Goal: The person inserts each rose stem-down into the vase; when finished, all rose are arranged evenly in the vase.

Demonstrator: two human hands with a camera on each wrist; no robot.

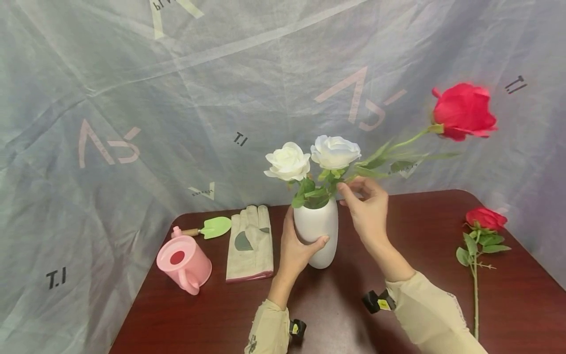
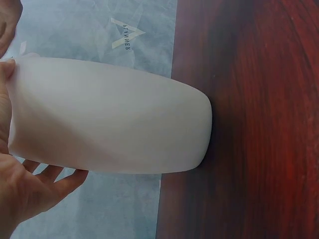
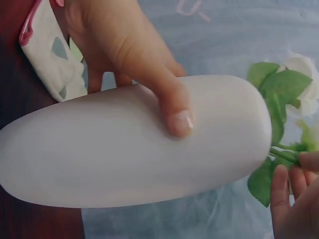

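A white vase (image 1: 319,236) stands upright on the table, and my left hand (image 1: 295,246) grips its side. The left thumb (image 3: 178,117) lies across the wall, with the other fingers round the far side. Two white roses (image 1: 289,162) with green leaves rise out of the mouth. My right hand (image 1: 369,206) is beside the rim, thumb and fingers pinching at the stems. From there a red rose (image 1: 464,113) leans far out to the right, slightly blurred. Its lower stem is hidden behind the right fingers and the leaves, so how deep it goes cannot be seen.
A second red rose (image 1: 485,220) lies at the table's right side, stem toward the front. Left of the vase are a folded garden glove (image 1: 251,250), a green trowel (image 1: 215,227) and a pink watering can (image 1: 185,263). A grey cloth (image 1: 221,98) hangs behind the table.
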